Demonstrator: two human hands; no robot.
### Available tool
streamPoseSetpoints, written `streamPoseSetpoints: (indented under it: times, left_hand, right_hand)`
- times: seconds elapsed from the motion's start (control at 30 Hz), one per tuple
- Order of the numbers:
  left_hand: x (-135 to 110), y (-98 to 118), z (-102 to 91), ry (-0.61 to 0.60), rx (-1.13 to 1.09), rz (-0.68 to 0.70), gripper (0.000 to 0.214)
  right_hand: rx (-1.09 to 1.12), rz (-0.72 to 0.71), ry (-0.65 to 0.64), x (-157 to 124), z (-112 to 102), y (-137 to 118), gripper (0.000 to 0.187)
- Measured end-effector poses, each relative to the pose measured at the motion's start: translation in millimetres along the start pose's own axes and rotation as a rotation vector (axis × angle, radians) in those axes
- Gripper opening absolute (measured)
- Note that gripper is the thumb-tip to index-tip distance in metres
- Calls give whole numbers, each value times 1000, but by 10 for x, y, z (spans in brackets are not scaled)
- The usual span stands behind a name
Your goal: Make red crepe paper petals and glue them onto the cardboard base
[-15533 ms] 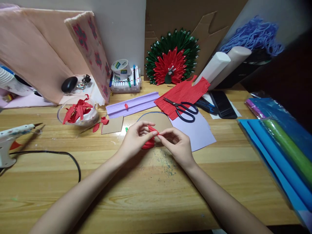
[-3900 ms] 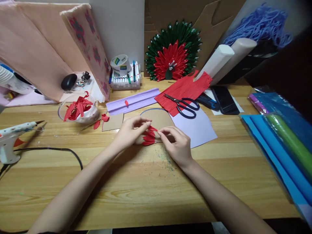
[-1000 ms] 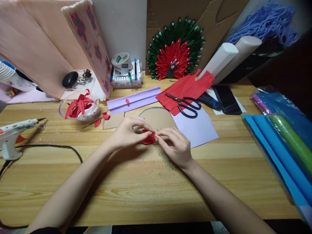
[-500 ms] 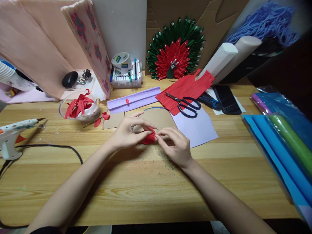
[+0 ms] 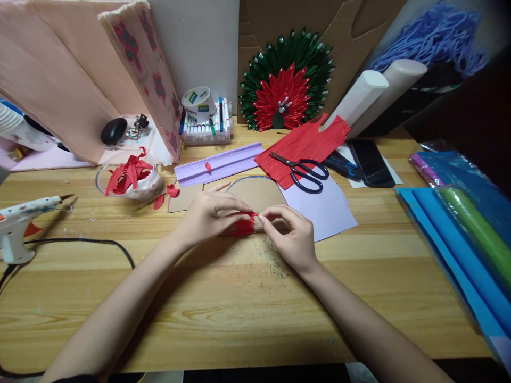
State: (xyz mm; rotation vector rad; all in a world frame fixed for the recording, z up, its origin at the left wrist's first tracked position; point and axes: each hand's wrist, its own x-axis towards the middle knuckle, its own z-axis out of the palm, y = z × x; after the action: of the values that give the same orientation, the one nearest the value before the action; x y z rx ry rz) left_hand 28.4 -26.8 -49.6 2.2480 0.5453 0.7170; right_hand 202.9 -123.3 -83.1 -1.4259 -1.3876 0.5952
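Between my two hands is a small piece of red crepe paper (image 5: 244, 227), low over the wooden table. My left hand (image 5: 211, 213) pinches it from the left, the thumb and fingers closed on it. From the right, my right hand (image 5: 289, 231) pinches its upper right edge between thumb and fingertips. Behind the hands lies a cardboard piece (image 5: 255, 192) with a blue curved outline. A sheet of red crepe paper (image 5: 299, 146) is farther back, and black-handled scissors (image 5: 305, 173) rest on it. Part of the small red piece is hidden by my fingers.
A glue gun (image 5: 24, 223) with its cord lies at the left. Behind it stands a clear bowl (image 5: 101, 183) of red scraps. A purple paper strip (image 5: 239, 159), a lilac sheet (image 5: 323, 213) and a phone (image 5: 371, 164) lie farther back. Wrapped paper rolls (image 5: 467, 255) line the right.
My right fingertips have shifted slightly up and right along the red piece, and more of it shows below my left fingers. The other things stay where they were.
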Motion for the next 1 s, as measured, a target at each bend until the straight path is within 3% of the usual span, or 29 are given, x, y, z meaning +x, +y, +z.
streamPoseSetpoints:
  times: [0.17,0.37,0.5,0.6,0.73,1.0]
  left_hand:
    - [9,-15,-1,2,179,172,12]
    - [-4,-60,45,14,367,272,12]
    - [-5,-65,96,17,420,227,13]
    - [0,-45,99,-50,445,162,15]
    - [-3,-28,86,-120,478,181,18]
    - [-29,-24,113,-77,427,147,22]
  right_hand:
    - [22,16,-1,-6,9,3,4]
    - [35,23,-10,-12,8,2,4]
    - [46,29,-27,-18,17,12,4]
    - [47,44,-31,-24,26,22,4]
    - [59,65,-61,-32,39,16,5]
    - [36,39,-83,-30,41,-6,5]
